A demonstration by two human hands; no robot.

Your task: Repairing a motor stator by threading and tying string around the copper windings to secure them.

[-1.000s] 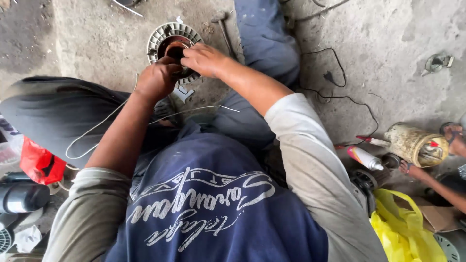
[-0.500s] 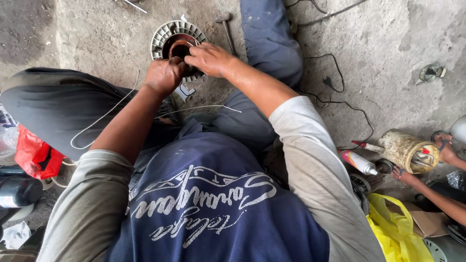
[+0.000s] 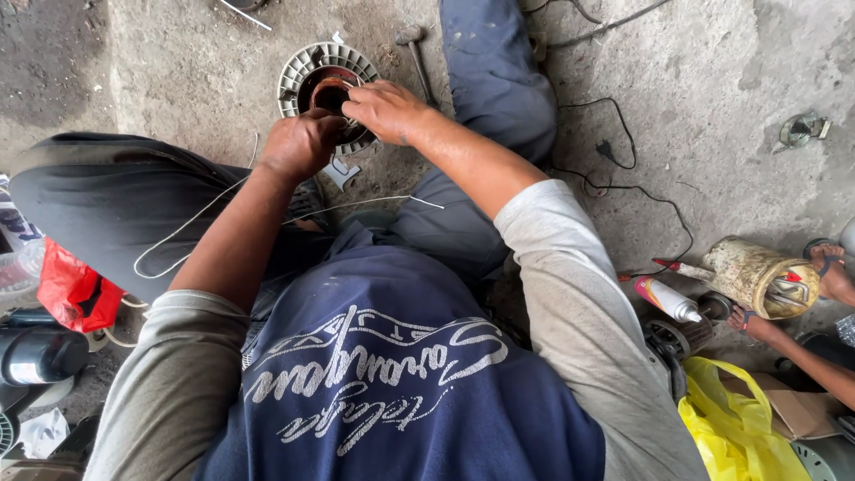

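Note:
A round grey motor stator (image 3: 301,64) with a copper winding (image 3: 331,89) in its bore stands on the concrete floor between my legs. My left hand (image 3: 298,142) is closed in a fist against the stator's near rim. My right hand (image 3: 383,107) reaches over from the right, its fingertips pinched on the copper winding at the bore's edge. A thin white cord (image 3: 187,227) loops from under my hands across my left leg.
A hammer (image 3: 414,49) lies just right of the stator. A black cable (image 3: 623,147) snakes over the floor at the right. Further right are a dirty cylinder (image 3: 757,276), a white tube (image 3: 668,298), a yellow bag (image 3: 735,428) and another person's foot (image 3: 833,267). A red bag (image 3: 76,294) is at the left.
Both hands have stayed on the stator, with the right fingers shifting slightly over the winding. The view has drifted a little.

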